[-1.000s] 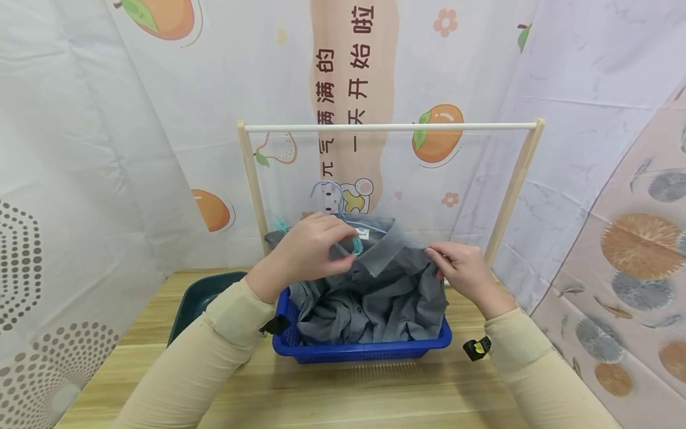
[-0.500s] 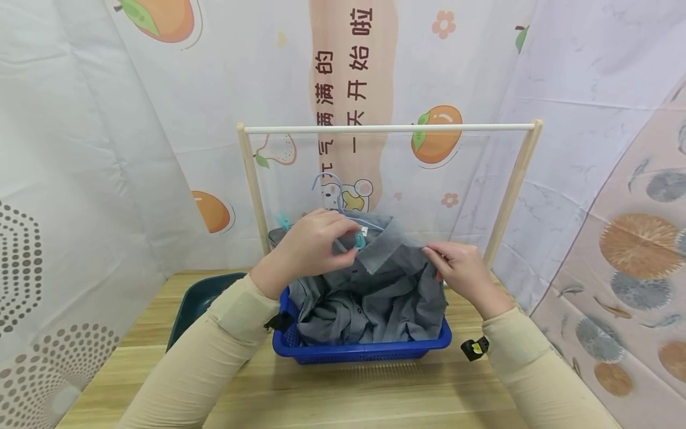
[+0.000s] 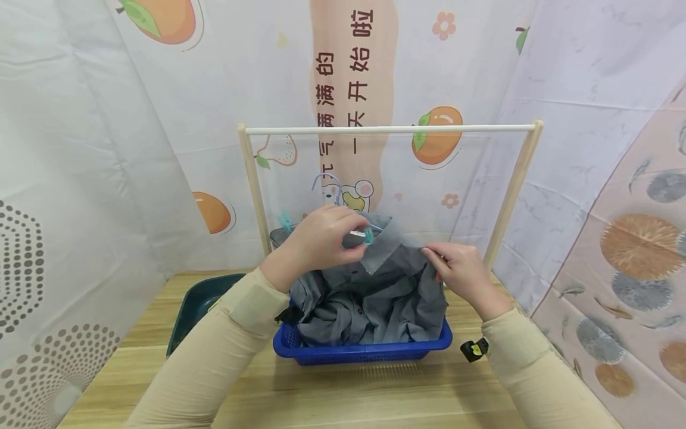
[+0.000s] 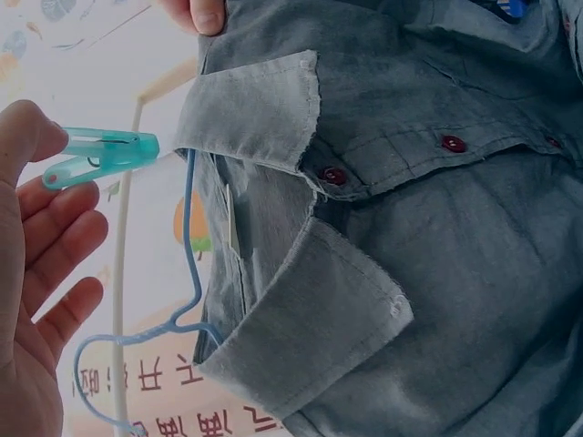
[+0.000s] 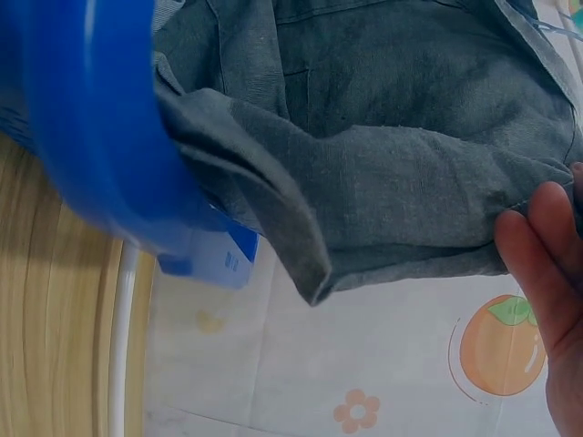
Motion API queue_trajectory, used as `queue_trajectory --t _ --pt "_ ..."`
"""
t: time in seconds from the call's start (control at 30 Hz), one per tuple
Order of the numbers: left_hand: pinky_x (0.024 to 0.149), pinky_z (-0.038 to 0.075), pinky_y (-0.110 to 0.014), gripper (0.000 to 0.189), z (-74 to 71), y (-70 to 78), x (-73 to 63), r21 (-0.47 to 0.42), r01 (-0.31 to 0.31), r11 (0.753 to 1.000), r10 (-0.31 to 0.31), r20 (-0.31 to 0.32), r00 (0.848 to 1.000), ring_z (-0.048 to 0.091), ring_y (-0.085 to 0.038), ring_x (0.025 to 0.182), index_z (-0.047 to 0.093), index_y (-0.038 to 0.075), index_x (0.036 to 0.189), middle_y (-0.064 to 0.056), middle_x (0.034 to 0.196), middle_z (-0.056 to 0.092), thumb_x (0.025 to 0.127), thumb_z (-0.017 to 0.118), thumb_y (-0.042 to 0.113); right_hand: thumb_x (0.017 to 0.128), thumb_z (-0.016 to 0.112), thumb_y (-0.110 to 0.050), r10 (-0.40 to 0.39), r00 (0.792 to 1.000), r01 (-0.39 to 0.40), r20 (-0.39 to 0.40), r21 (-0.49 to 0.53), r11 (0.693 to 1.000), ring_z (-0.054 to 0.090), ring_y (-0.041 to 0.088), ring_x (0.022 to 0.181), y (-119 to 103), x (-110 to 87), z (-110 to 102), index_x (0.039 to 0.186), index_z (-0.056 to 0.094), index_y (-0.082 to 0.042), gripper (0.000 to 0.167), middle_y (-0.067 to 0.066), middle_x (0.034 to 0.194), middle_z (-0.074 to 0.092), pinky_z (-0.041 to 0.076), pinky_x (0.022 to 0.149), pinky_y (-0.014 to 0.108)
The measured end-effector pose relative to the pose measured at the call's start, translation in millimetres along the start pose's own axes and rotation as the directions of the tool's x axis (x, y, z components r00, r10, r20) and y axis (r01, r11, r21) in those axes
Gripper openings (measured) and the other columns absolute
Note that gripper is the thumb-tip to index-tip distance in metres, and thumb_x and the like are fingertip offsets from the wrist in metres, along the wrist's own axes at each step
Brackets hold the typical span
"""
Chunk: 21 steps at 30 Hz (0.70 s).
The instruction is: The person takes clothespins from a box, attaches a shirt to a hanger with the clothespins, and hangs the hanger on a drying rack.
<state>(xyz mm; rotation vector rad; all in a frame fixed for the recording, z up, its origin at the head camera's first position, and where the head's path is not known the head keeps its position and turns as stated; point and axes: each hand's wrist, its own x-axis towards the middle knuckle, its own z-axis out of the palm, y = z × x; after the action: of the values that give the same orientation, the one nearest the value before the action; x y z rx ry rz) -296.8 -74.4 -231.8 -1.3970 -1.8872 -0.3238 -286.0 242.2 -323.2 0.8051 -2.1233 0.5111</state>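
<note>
A grey button-up shirt (image 3: pixel 370 298) with dark red buttons hangs on a blue hanger (image 4: pixel 189 237), its lower part bunched in a blue basket (image 3: pixel 364 353). My left hand (image 3: pixel 324 238) pinches a teal clothespin (image 4: pixel 102 153) between thumb and forefinger beside the collar. In the left wrist view the clothespin's nose points at the collar edge, and the other fingers are loosely bent. My right hand (image 3: pixel 460 268) pinches the shirt's shoulder on the right. Another teal clothespin (image 3: pixel 284 222) sits at the left shoulder. The hanger's hook rises above the collar.
Behind the basket stands a rack with a white crossbar (image 3: pixel 386 129) and wooden posts (image 3: pixel 514 190). A dark green bin (image 3: pixel 189 310) is on the wooden table (image 3: pixel 343 399) at the left, partly hidden by my left sleeve. Printed curtains surround the table.
My left hand has moved slightly right and up with the clothespin, closer to the right side of the collar. The hanger hook rose a little. My right hand keeps its pinch on the shoulder.
</note>
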Motion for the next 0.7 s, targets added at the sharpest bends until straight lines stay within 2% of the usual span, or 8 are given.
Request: queue_trajectory --t 0.27,0.5,0.7 --pt "0.077 0.053 -0.032 0.026 3.1 1.9 9.7 -0.073 0.010 0.997 -0.006 0.062 0.998 0.063 -0.019 0.085 0.069 0.004 0.104 -0.006 0.097 0.070 0.080 0.074 0.010 0.091 0.076 -0.004 -0.022 1.000 0.022 -0.017 -0.005 1.000 0.050 -0.005 0.046 0 0.5 1 0.091 0.075 -0.011 0.007 -0.012 0.058 0.056 0.050 0.048 0.030" --pt "0.077 0.052 -0.029 0.027 7.7 3.9 21.9 -0.083 0.023 0.996 -0.013 0.122 0.992 0.062 -0.017 0.083 0.070 0.003 0.107 -0.006 0.100 0.071 0.083 0.076 0.014 0.091 0.075 -0.005 -0.026 1.000 0.026 -0.011 -0.005 1.000 0.051 -0.004 0.046 0 0.5 2 0.089 0.074 -0.012 0.007 -0.012 0.058 0.055 0.049 0.048 0.029" --pt "0.084 0.053 -0.029 0.025 9.9 6.2 30.2 -0.070 -0.040 0.997 0.047 0.103 0.994 0.065 -0.018 0.087 0.071 0.003 0.106 -0.006 0.097 0.072 0.083 0.078 0.012 0.090 0.076 -0.004 -0.029 1.000 0.029 -0.009 0.003 1.000 0.051 -0.004 0.046 -1 0.5 1 0.090 0.074 -0.012 0.008 -0.010 0.059 0.056 0.050 0.048 0.029"
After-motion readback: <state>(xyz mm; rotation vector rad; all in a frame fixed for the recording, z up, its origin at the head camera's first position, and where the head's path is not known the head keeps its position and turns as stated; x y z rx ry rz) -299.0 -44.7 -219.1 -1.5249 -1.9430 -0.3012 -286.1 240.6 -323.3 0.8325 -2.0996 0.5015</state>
